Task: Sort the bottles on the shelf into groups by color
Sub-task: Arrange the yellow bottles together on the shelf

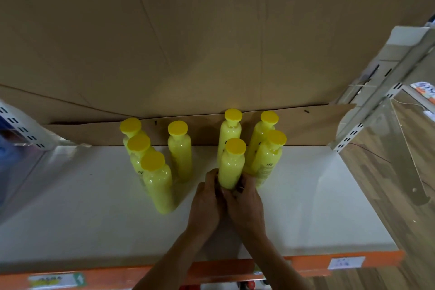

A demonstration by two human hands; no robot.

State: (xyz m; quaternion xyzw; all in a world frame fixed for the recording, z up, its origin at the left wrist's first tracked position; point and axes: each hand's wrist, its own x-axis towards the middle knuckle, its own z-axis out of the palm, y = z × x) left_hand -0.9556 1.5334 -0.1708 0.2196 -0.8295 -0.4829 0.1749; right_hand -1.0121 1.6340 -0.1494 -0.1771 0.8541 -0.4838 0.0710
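Note:
Several yellow bottles with yellow caps stand upright on the white shelf (94, 219). One group stands at the left, with its nearest bottle (157, 181) at the front and a single bottle (180, 148) just right of it. Another group stands at the right around a back bottle (230, 132) and a right bottle (268, 155). The front bottle of that group (231, 165) is held near its base by both hands: my left hand (208, 202) wraps its left side and my right hand (247, 205) its right side. Only yellow bottles are visible.
Brown cardboard (211, 42) lines the back of the shelf bay. White slotted uprights stand at the left (26, 129) and right (376, 106). An orange front rail (306, 263) with paper labels edges the shelf. A wood-patterned floor (412, 195) lies to the right.

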